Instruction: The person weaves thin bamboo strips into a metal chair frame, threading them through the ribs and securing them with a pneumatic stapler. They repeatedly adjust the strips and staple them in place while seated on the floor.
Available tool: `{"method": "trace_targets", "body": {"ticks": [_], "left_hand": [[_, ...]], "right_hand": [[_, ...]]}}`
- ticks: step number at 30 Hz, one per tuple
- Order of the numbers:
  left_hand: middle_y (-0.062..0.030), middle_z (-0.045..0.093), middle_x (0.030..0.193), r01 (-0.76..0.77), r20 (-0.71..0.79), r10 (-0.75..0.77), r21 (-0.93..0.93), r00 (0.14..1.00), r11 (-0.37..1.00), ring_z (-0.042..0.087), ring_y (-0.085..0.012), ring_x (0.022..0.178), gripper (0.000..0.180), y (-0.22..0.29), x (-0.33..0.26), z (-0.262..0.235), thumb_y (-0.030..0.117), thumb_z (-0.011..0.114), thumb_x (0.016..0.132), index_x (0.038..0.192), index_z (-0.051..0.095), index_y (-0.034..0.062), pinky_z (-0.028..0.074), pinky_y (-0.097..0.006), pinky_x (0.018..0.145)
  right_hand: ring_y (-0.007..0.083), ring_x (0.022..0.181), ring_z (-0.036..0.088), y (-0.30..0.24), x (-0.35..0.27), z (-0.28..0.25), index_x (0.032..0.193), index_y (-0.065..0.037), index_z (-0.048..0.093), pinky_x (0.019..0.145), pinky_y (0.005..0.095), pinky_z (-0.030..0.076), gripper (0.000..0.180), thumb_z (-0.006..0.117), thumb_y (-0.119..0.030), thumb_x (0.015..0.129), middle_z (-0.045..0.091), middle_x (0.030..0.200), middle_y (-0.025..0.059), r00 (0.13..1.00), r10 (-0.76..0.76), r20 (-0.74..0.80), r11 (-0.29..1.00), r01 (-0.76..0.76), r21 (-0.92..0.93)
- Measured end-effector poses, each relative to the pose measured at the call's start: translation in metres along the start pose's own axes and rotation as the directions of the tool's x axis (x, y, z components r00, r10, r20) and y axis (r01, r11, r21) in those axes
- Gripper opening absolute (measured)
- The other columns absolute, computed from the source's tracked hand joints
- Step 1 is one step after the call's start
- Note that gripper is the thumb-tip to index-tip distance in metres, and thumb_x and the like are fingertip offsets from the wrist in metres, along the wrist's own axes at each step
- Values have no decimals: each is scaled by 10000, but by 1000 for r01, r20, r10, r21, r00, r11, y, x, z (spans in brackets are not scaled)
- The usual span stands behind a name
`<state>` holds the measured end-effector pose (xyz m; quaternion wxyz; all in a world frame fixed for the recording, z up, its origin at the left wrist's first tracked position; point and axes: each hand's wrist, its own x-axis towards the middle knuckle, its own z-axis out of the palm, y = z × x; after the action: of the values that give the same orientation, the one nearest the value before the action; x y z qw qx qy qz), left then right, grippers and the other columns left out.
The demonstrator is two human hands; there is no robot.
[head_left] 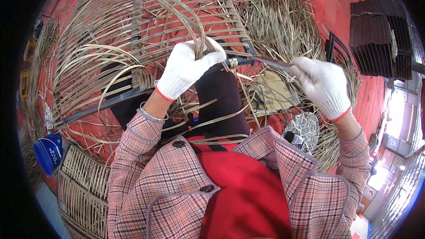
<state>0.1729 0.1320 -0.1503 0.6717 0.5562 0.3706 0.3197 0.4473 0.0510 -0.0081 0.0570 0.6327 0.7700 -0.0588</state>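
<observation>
Hands weaving cane on a frame over red floor.
Left hand (pixel 188 68) fisted around cane strips (pixel 177 9) at wicker frame (pixel 133 31) rim; right hand (pixel 323 84) pinches a taut strand (pixel 270 62). Loose straw (pixel 283 22) crowds the gap between them.

Matt rattan frame (pixel 146 22); knitted cotton gloves (pixel 188 68) (white).

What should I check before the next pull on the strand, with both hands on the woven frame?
1. Left hand gripping strands at the dark bar: ok.
2. Right hand holding the strand taut: ok.
3. Both hands gloved: ok.
4. Woven frame steady across the lap: cannot tell.
5. Strand free of loose cane pile: cannot tell.
</observation>
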Motion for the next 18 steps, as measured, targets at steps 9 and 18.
{"method": "trace_targets", "body": {"ticks": [9,18], "left_hand": [[-55,725,905,0,41,3,-74,999,997,660,-123,849,61,-5,3,-3,51,711,931,962,717,-1,526,-269,782],[-71,726,933,39,48,-40,18,998,999,675,-139,883,42,-3,4,-5,8,685,932,963,706,-12,539,-278,806]], "right_hand": [[365,665,672,-11,34,-21,882,-114,652,584,492,511,272,566,-356,972,638,666,145,980,-48,195,955,102,-280],[362,697,679,-12,50,-23,849,-120,654,605,499,524,281,598,-376,950,652,687,132,966,-90,243,952,155,-263]]}}
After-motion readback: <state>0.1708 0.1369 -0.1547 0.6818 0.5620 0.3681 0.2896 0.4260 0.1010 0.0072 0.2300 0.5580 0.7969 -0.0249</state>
